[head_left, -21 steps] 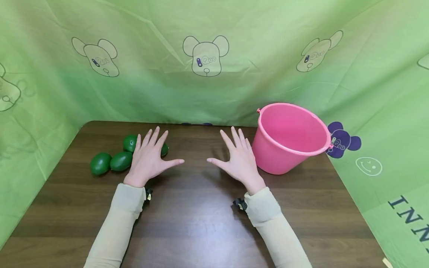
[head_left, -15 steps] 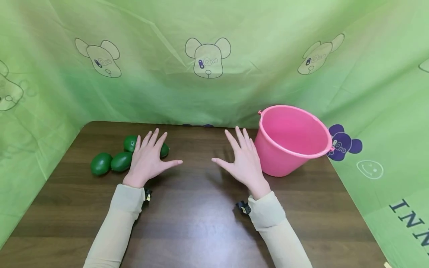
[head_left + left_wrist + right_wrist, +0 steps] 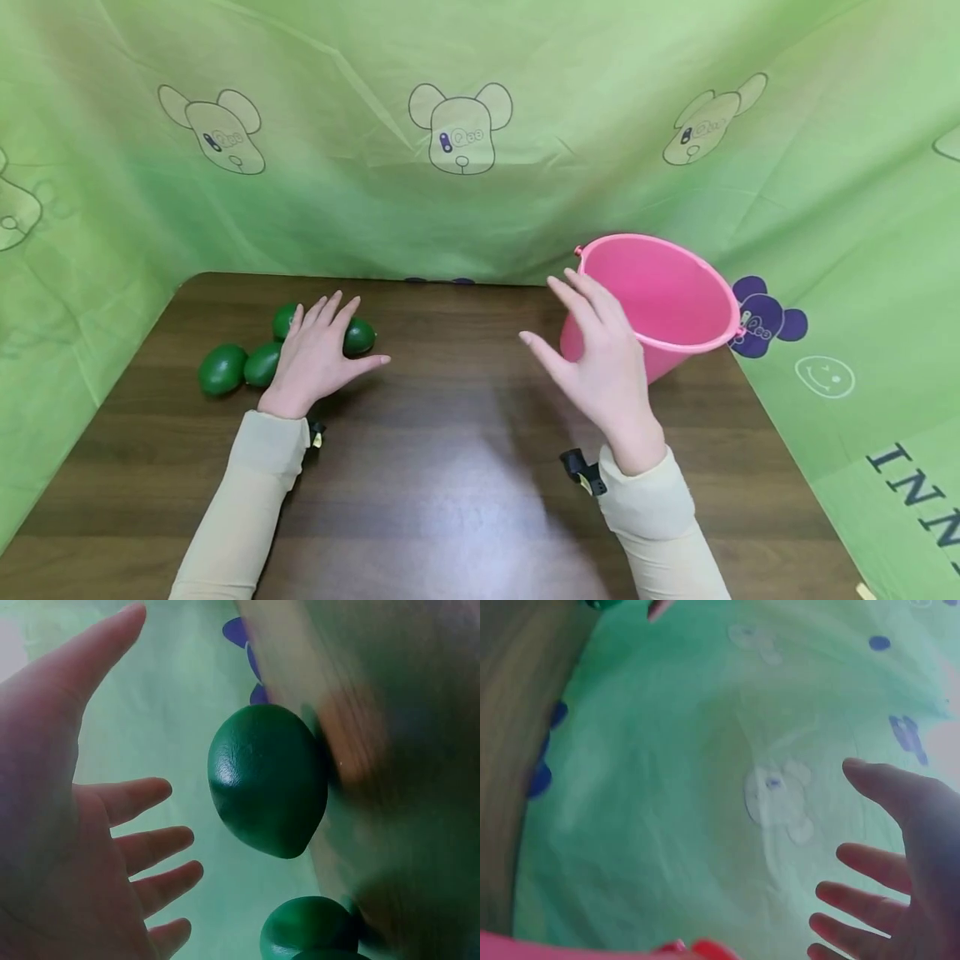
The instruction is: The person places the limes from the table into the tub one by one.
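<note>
Several smooth green fruits with a pointed end, like limes (image 3: 222, 370), lie on the left part of the wooden table. My left hand (image 3: 311, 364) hovers over them with fingers spread and thumb out, hiding part of the group. In the left wrist view, one lime (image 3: 268, 780) sits apart from the fingertips, and another lime (image 3: 309, 926) shows below it. On the right, a pink bucket (image 3: 660, 287) stands upright. My right hand (image 3: 609, 375) is raised in front of its left side, fingers extended and holding nothing. It covers part of the bucket's wall.
The brown wooden table (image 3: 420, 467) runs back to a green curtain (image 3: 337, 192) printed with bear faces, which also hangs at both sides. The bucket stands near the table's right back edge. Each wrist wears a small black camera (image 3: 583, 472).
My right hand has moved right and risen, and now overlaps the bucket in the head view. My left hand has shifted slightly left over the limes. The limes and bucket stay in place.
</note>
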{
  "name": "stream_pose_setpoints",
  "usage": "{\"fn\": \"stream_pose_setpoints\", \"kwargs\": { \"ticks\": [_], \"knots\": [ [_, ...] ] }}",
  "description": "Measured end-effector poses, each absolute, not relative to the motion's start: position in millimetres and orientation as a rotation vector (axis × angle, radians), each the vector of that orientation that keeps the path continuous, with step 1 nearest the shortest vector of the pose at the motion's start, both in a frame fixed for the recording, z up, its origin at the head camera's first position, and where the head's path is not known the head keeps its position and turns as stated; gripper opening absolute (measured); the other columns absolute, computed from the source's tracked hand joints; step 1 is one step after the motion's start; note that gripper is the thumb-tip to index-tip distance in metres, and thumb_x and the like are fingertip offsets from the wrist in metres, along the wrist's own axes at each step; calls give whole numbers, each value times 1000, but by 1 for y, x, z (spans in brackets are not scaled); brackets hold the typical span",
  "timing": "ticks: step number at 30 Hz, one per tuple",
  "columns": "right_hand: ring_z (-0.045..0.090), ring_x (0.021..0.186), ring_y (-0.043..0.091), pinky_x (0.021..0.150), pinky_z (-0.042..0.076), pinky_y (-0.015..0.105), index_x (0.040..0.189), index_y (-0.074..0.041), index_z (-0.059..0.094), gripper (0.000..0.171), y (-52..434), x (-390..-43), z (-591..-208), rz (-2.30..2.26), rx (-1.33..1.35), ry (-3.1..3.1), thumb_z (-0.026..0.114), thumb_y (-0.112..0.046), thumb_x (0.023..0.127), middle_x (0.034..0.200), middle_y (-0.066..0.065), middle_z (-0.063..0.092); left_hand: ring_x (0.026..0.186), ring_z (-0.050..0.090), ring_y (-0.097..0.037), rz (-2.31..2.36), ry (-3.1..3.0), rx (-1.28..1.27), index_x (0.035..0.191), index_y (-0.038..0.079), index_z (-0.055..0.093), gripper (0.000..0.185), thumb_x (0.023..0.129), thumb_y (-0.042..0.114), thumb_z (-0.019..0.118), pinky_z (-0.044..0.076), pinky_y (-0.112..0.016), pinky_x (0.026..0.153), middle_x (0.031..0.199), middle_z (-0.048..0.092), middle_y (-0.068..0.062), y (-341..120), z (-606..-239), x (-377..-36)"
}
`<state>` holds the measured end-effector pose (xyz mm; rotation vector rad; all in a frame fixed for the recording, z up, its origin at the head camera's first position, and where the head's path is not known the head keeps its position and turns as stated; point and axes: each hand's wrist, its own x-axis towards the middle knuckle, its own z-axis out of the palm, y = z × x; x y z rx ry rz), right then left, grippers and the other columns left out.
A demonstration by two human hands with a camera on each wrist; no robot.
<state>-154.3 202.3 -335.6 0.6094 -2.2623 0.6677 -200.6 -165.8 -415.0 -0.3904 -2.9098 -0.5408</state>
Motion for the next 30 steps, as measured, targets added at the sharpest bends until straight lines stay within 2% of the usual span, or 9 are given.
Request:
{"fn": "stream_pose_setpoints", "kwargs": {
  "ticks": [5, 11, 16, 23, 30],
  "knots": [
    [45, 139, 33, 116, 31, 46, 138, -8, 64, 70, 223, -154, -325, 669, 545, -2210, 90, -27, 76, 146, 13, 55, 146, 26, -44, -542, -2921, -404, 156, 6, 39, 103, 81, 67, 74, 10, -60, 119, 159, 31, -25, -170, -413, -202],
    [37, 145, 29, 118, 25, 53, 143, -11, 60, 73, 255, -153, -315, 638, 379, -2280, 89, -29, 79, 153, 10, 48, 145, 28, -44, -551, -2928, -427, 156, 4, 39, 102, 82, 63, 76, 12, -60, 119, 158, 32, -26, -174, -413, -203],
    [34, 146, 29, 119, 22, 53, 143, -8, 60, 74, 275, -153, -311, 625, 293, -2285, 89, -30, 79, 154, 11, 47, 145, 28, -45, -563, -2942, -430, 156, 3, 39, 101, 83, 61, 76, 12, -60, 119, 158, 32, -27, -177, -412, -204],
    [27, 150, 25, 119, 21, 55, 147, -10, 56, 73, 297, -151, -314, 642, 143, -2362, 84, -32, 84, 158, 7, 41, 145, 30, -45, -599, -2932, -437, 155, 2, 39, 98, 83, 56, 79, 15, -61, 118, 158, 33, -27, -178, -414, -206],
    [23, 151, 32, 118, 18, 61, 154, -9, 47, 77, 317, -154, -322, 679, 1, -2451, 76, -41, 90, 161, 10, 36, 144, 30, -46, -653, -2945, -458, 155, 2, 39, 96, 84, 52, 79, 18, -63, 117, 157, 34, -26, -178, -415, -207]
  ]
}}
